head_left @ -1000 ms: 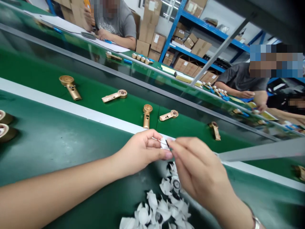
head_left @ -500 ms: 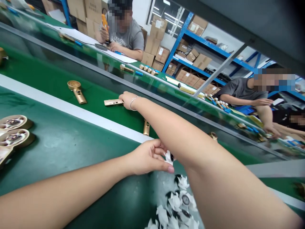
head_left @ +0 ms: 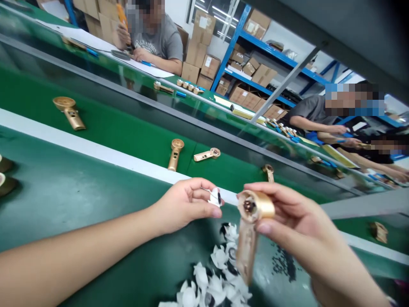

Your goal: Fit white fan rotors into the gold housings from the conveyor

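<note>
My left hand (head_left: 188,200) is closed around a white fan blade (head_left: 215,197) with a dark hub, pinched between thumb and fingers above the green table. Just to its right, my right hand (head_left: 294,221) grips a gold handheld-fan body (head_left: 264,205) by its round head. The head's opening faces left and shows a motor with copper colour inside. Its handle points down and is blurred. A small gap separates the blade from the head. Below both hands lies a heap of white fan blades (head_left: 220,257), partly covered by the handle.
Several gold fan bodies, including one with its inside showing (head_left: 201,157), lie on the green conveyor belt (head_left: 128,136) behind a white strip. Small black pieces (head_left: 285,262) are scattered right of the heap. Across the belt sit co-workers (head_left: 159,38). A slanted metal bar hangs at upper right.
My right hand has drawn back from the belt, bringing a gold fan body close to my left hand. The left hand keeps its white fan blade. The view has shifted slightly.
</note>
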Demonstrator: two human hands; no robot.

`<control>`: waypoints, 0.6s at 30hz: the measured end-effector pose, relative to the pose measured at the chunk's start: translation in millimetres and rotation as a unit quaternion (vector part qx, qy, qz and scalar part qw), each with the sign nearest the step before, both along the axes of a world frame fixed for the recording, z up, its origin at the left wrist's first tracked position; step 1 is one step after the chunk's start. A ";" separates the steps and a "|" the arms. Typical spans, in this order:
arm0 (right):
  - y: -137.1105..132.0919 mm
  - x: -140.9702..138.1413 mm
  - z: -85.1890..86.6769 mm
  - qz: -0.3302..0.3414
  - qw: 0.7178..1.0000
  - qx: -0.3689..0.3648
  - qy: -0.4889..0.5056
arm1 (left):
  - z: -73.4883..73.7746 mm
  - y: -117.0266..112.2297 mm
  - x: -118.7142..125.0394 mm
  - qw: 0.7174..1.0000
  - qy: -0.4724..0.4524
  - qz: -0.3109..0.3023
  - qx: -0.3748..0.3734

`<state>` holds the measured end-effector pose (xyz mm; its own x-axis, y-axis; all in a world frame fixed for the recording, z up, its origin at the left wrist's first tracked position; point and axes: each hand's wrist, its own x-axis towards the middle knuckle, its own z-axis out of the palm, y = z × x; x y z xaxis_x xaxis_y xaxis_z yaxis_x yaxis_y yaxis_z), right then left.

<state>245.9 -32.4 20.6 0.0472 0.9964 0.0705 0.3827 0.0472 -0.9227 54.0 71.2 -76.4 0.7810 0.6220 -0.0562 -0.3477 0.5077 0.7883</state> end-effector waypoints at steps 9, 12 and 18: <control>-11.7 -6.3 -34.5 -0.006 0.995 0.066 -0.076 | 20.4 -20.4 -3.0 0.998 -0.007 -0.002 0.062; -11.6 -5.6 -37.2 -0.003 0.992 0.088 -0.092 | 21.8 -21.7 -2.1 0.998 -0.012 -0.009 0.056; -13.7 -4.6 -40.4 -0.006 0.983 0.111 -0.145 | 24.9 -23.6 -1.5 0.999 -0.011 -0.011 0.041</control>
